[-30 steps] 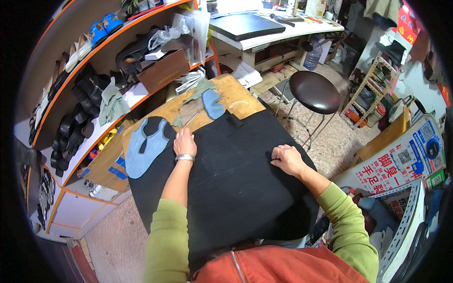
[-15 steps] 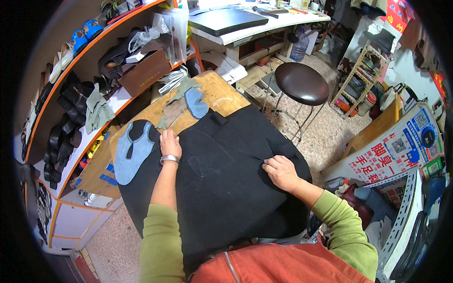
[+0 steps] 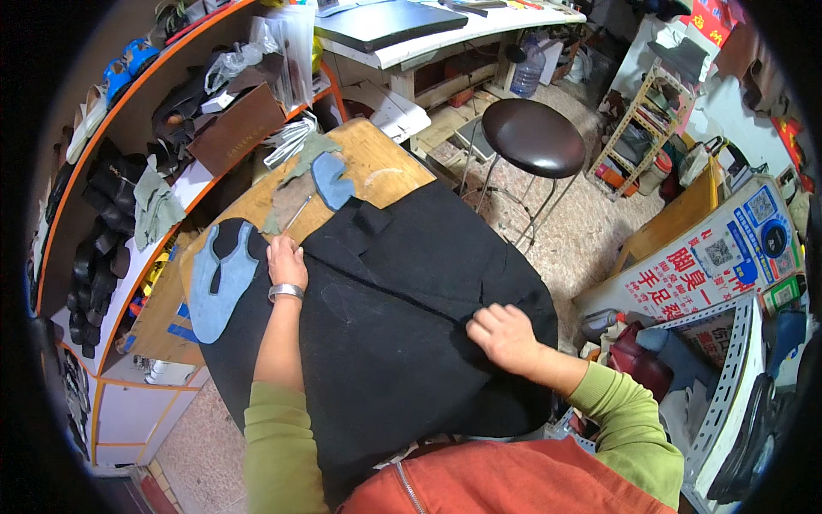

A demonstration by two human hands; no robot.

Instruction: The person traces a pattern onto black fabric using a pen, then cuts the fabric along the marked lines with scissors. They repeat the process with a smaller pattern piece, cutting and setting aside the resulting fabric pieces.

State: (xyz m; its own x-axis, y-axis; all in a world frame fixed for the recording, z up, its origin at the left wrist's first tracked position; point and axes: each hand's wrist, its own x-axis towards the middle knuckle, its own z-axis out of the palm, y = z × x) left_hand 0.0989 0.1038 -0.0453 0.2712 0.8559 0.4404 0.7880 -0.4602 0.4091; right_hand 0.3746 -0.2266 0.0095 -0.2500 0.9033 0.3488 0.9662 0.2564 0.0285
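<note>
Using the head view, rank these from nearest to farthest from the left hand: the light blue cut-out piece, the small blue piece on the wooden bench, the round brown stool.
1. Light blue cut-out piece: just to the left of the left hand, lying on the black sheet's edge.
2. Small blue piece: ahead of the hand, on the wooden bench.
3. Round brown stool: far ahead to the right, on the floor.

A wooden surface [image 3: 377, 167] carries a large black sheet of fabric [image 3: 402, 334] that covers most of it and hangs over its near edge. On the bare wood lie a small blue cut piece [image 3: 330, 180] and a grey-green scrap [image 3: 295, 163]; a light-blue cut piece [image 3: 218, 278] lies on the sheet's left part.
</note>
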